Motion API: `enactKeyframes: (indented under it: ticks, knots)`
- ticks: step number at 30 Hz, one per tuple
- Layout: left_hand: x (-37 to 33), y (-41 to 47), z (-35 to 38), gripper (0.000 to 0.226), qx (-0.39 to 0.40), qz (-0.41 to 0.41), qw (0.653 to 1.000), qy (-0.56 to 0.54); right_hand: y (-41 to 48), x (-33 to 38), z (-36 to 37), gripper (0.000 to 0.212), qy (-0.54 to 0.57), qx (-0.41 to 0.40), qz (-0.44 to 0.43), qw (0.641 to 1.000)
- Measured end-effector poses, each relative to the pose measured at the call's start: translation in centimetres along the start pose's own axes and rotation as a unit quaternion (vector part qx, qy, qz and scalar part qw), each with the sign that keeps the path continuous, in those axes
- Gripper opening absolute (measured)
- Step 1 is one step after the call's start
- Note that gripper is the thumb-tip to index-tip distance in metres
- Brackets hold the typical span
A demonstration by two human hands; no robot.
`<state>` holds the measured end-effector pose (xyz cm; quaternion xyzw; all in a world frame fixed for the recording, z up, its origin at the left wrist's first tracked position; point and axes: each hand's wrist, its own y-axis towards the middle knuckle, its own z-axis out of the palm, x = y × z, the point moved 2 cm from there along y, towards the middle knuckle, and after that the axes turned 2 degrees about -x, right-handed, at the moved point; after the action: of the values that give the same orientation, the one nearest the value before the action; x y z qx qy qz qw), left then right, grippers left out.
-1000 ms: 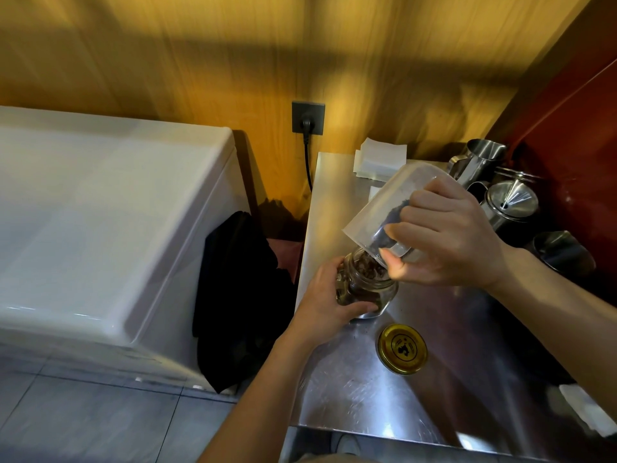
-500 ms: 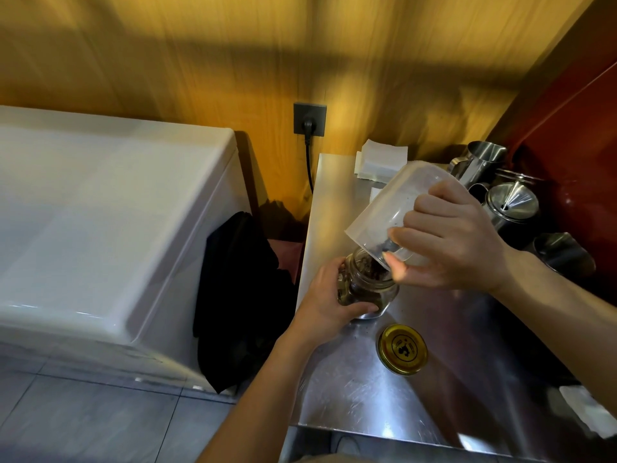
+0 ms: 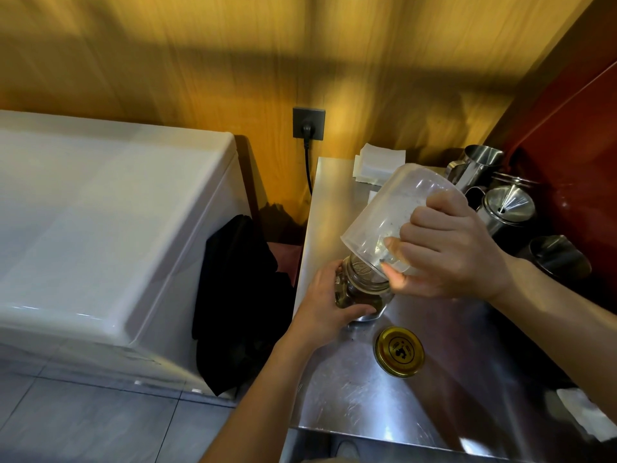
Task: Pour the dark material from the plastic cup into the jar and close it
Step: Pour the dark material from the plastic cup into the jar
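A small glass jar (image 3: 365,289) holding dark material stands on the steel counter (image 3: 354,396) near its left edge. My left hand (image 3: 329,304) wraps around the jar's left side. My right hand (image 3: 447,252) grips a clear plastic cup (image 3: 390,215), tipped mouth-down over the jar's opening. The cup looks nearly empty, with only specks on its wall. The gold lid (image 3: 399,351) lies flat on the counter just right of the jar and nearer to me.
Steel pitchers and pots (image 3: 507,208) crowd the counter's far right. A stack of white napkins (image 3: 379,163) sits at the back. A white chest appliance (image 3: 100,235) stands to the left, with a black cloth (image 3: 240,295) hanging in the gap. White paper (image 3: 587,416) lies at right front.
The dark material that sat in the cup has run down into the jar, and the cup now looks almost empty. My right hand has tilted the cup a little steeper.
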<state>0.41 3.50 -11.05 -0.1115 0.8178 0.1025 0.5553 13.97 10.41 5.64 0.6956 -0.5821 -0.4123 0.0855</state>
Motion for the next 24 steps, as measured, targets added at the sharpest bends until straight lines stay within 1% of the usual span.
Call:
enactKeyframes:
  ticks: [9, 19, 22, 24]
  knots:
    - [0.0, -0.1, 0.1, 0.072, -0.011, 0.003, 1.000, 0.011, -0.4, 0.2, -0.2, 0.026, 0.042, 0.010, -0.015, 0.999]
    - [-0.1, -0.3, 0.2, 0.076, -0.019, -0.006, 1.000, 0.018, -1.0, 0.8, -0.7, 0.020, 0.043, -0.011, -0.024, 0.999]
    - [-0.1, -0.3, 0.4, 0.078, -0.020, -0.005, 1.000, 0.018, -0.9, 1.1, -0.8, 0.020, 0.049, 0.006, -0.044, 0.998]
    - [-0.1, -0.3, 0.4, 0.078, -0.022, -0.017, 0.999, 0.020, -0.7, 0.8, -1.1, 0.020, 0.050, 0.004, -0.035, 0.998]
